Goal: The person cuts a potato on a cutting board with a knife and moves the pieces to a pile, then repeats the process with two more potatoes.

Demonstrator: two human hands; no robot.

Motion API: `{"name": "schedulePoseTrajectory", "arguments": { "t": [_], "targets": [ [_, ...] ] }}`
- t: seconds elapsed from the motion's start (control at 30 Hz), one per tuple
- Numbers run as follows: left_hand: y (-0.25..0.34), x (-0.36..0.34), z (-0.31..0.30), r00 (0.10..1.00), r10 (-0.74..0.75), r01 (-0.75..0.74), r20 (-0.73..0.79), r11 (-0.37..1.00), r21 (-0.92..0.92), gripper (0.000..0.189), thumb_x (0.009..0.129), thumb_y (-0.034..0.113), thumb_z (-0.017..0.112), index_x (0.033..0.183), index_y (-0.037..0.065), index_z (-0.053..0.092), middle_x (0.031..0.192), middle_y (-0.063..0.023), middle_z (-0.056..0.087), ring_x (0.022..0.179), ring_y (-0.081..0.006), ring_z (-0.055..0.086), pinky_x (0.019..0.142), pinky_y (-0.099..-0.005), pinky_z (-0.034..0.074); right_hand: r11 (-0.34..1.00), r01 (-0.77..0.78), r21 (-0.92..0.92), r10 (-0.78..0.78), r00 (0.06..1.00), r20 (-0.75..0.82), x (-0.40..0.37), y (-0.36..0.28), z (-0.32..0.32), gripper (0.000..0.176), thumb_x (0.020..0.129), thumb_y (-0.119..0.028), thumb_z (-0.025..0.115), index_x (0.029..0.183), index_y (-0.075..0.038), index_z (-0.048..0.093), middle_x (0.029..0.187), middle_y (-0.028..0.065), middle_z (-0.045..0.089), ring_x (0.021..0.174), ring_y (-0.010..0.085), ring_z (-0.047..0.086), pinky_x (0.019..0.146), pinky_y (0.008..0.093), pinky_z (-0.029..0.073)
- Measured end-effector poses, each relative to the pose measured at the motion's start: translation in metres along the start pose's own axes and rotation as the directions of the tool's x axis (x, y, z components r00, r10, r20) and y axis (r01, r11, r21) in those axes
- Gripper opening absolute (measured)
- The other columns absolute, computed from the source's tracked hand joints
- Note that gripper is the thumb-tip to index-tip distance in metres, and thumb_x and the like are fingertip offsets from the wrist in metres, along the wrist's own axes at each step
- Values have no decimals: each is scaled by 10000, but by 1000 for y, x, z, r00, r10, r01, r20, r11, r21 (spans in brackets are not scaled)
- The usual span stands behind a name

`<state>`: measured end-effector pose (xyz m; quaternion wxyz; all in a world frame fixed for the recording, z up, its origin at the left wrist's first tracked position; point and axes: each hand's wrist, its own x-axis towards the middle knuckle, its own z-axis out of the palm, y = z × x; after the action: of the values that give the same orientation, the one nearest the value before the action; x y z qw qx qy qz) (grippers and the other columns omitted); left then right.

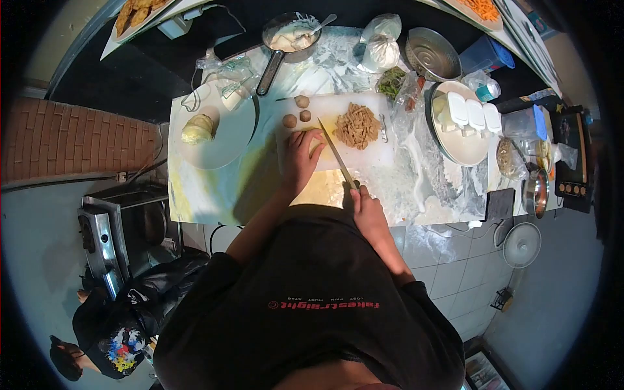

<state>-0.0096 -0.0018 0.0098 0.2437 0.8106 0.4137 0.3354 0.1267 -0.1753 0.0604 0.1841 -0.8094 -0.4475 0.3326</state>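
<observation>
My right hand (369,211) is wrapped round the handle of a long kitchen knife (337,153), its blade slanting up and left across the white cutting board (383,157). Just left of the blade, my left hand (301,155) has its fingers bent over a pale yellowish piece of food (315,138), most of it hidden. Several brown balls like meatballs (290,121) sit on the board beyond my left fingers. Right of the blade lies a heap of brown cut strips (357,126).
A plate (224,146) with a pale cabbage-like ball stands left, near a frying pan (291,40) of white batter. Behind are a bag of white powder (380,52) and a metal bowl (432,55). White-lidded containers fill an oval plate (465,153). A co-worker (117,325) is lower left.
</observation>
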Motion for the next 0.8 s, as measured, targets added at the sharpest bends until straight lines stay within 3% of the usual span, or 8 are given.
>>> {"name": "schedulePoseTrajectory", "arguments": {
  "t": [0.2, 0.47, 0.7, 0.8],
  "targets": [
    [-3, 0, 2, 1000, -13, 12, -17, 997, -80, 326, 810, 95, 755, 1115, 99, 641, 981, 8, 697, 983, -240, 606, 903, -375, 441, 999, 32, -27, -32, 999, 2, 3, 2, 6, 384, 1068, -352, 406, 1078, 8, 540, 740, 325, 640, 750, 539, 627, 644, 607, 514],
    [-5, -1, 5, 999, -29, 27, -33, 996, -81, 335, 812, 96, 758, 1124, 100, 635, 969, 8, 691, 999, -235, 583, 910, -379, 393, 970, -26, -242, 32, 999, 21, 4, -14, 9, 340, 1067, -333, 403, 1171, -16, 462, 707, 297, 657, 691, 500, 663, 593, 576, 537],
    [-4, 0, 2, 998, -65, 63, -28, 996, -65, 395, 815, 91, 759, 1180, 98, 609, 952, -2, 677, 1003, -243, 576, 918, -384, 387, 964, 33, -263, -30, 999, 17, 16, -11, 7, 344, 1065, -333, 413, 1149, -3, 466, 688, 292, 650, 672, 495, 660, 574, 569, 537],
    [-4, 0, 4, 998, -62, 62, -3, 994, -92, 403, 818, 100, 752, 1191, 114, 602, 960, 16, 669, 994, -233, 567, 909, -400, 392, 978, -12, -210, 17, 1000, 18, 11, -11, 4, 367, 1070, -362, 394, 1171, -18, 472, 723, 330, 637, 697, 537, 630, 600, 607, 507]
  ]
}}
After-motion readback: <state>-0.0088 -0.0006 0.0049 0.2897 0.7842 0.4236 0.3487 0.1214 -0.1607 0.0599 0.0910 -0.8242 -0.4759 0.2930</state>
